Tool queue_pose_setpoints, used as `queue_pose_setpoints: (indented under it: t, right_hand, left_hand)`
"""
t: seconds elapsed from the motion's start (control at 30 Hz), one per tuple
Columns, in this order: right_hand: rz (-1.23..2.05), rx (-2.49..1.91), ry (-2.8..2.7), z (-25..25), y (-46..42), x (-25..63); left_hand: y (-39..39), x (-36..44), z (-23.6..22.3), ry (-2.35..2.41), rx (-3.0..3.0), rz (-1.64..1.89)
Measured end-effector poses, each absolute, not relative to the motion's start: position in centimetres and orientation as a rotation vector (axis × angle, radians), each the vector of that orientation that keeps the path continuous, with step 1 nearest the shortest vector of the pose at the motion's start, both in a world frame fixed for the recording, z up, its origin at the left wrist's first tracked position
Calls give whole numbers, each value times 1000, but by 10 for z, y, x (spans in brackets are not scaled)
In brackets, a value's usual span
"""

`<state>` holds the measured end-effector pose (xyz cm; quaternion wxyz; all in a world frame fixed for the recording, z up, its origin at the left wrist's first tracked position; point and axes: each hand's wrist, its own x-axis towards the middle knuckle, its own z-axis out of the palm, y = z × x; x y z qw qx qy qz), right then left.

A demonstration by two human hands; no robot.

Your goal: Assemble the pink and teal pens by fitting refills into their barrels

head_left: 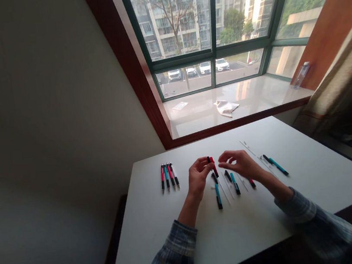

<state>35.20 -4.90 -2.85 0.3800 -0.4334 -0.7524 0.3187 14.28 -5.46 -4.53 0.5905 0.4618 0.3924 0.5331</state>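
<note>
My left hand point(198, 176) is closed, with thumb and fingers pinching a red pen barrel point(214, 168); a black piece point(209, 159) shows beside it at the fingertips. Just to the right hovers my right hand point(241, 163), its thumb and fingers slightly apart and nothing visible between them. Below the hands lie a teal pen barrel point(218, 194) with a black end, a second teal barrel point(234, 182), black grip pieces point(228, 176) and thin white refills point(224, 193). A red barrel point(252, 183) is partly hidden under my right hand.
Several assembled pens point(170, 176) stand in a row at the left of the white table point(157, 235). Another teal barrel point(279, 166) with a black piece lies at the right. On the windowsill are a crumpled white cloth point(227, 108) and a clear bottle point(301, 75).
</note>
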Motion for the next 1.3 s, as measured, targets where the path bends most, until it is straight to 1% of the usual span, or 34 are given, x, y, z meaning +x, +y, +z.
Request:
queue_pose_setpoints:
  t: [0.07,0.13,0.2,0.3,0.47,0.57,0.63,0.8,0.87,1.07,1.3]
  right_hand:
    - [661,-1257,-1858,-31,-33,386]
    - [464,-1495,-1779,-37,-16,423]
    - [344,-1736,-1735,-46,0,455]
    - [347,-1935,-1741,-60,15,481]
    - [375,-1990,-1776,-74,23,478]
    - [382,-1942,-1762,-70,20,472]
    - [429,-1832,-1717,-62,16,467]
    - [730,-1364,-1585,-32,0,439]
    - [798,-1233,-1590,-19,-7,422]
    - [720,-1111,-1818,10,-23,374]
    - [760,-1063,-1800,9,-33,351]
  left_hand:
    - [-55,143,-42,945,1089,1243]
    - [-56,143,-40,967,1101,1247]
    - [-57,143,-38,974,1110,1246]
    - [-58,143,-37,968,1124,1228]
    - [-58,141,-39,991,1141,1214]
    - [-58,141,-39,1012,1145,1224]
    - [-58,141,-39,1018,1148,1230]
    - [-58,143,-39,1021,1159,1222]
    - [-58,143,-39,1024,1163,1217]
    - [-58,143,-39,1037,1166,1213]
    - [-61,143,-35,1028,1188,1212]
